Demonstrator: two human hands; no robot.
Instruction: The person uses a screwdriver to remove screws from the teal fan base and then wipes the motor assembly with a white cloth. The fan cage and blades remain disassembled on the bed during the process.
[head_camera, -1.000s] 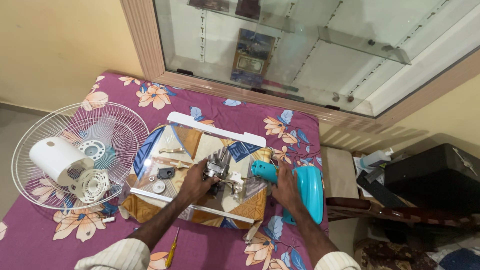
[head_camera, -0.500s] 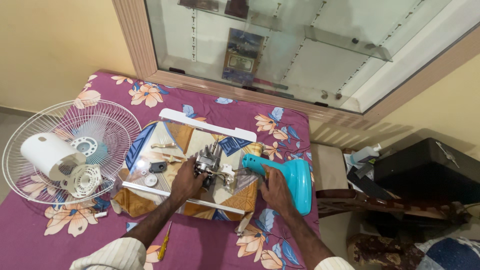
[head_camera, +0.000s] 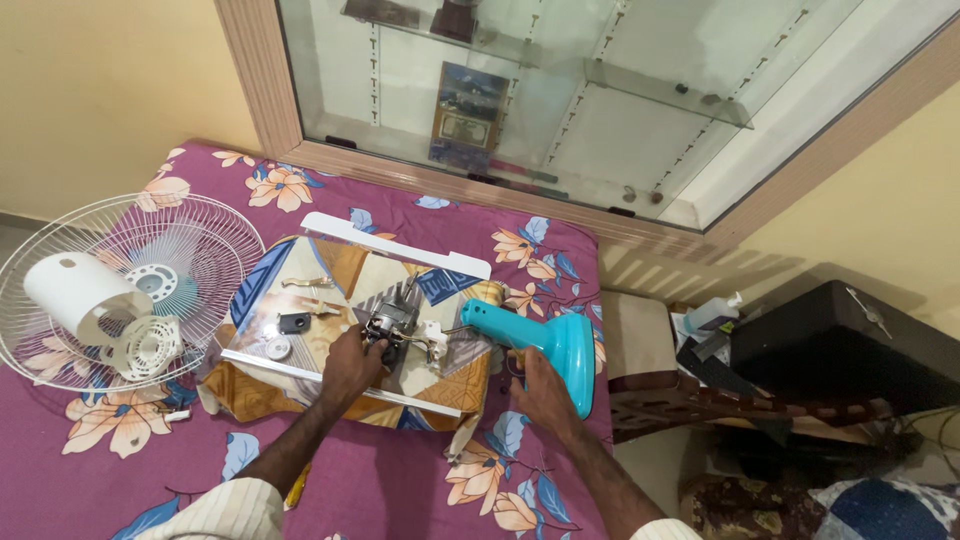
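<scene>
— Head view: what's nearest?
— Left hand (head_camera: 352, 362) clamped on the bare fan motor (head_camera: 392, 325); right hand (head_camera: 538, 388) pressed flat against the turquoise stand (head_camera: 545, 340).
— Farther off?
— Grille (head_camera: 130, 275) and white cover (head_camera: 75, 292) already off; motor remains attached.

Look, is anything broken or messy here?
The fan is in pieces. Its bare motor sits under the left hand, the teal stand lies tipped by the right hand, and the grille and white cover lie apart at left.
</scene>
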